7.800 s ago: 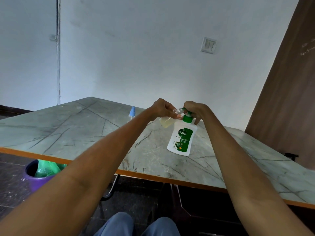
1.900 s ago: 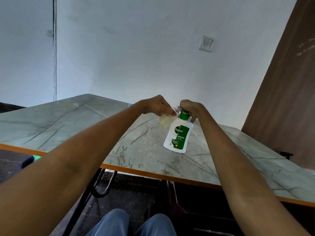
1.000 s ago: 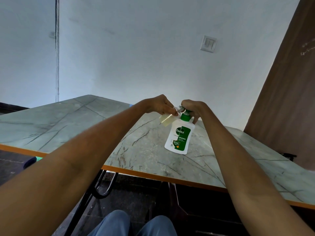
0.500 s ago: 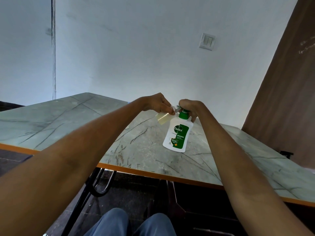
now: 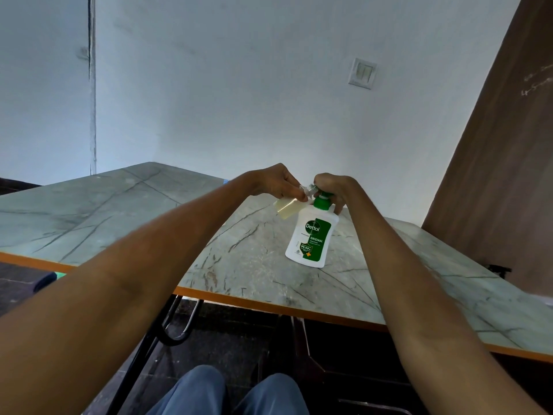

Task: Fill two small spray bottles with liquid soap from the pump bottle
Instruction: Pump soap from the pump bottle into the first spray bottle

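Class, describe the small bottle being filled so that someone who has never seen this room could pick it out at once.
Start at the marbled table and find the white pump bottle with the green label standing on it. Just left of its green pump top, the left hand holds a small spray bottle tilted in the air. It alone is clear, with pale yellow liquid inside.

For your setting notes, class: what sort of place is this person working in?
Probably a plain indoor room, perhaps a spare or utility room. A bare white wall carries a light switch, a brown wooden panel stands at the right, and a marble-patterned table fills the middle.
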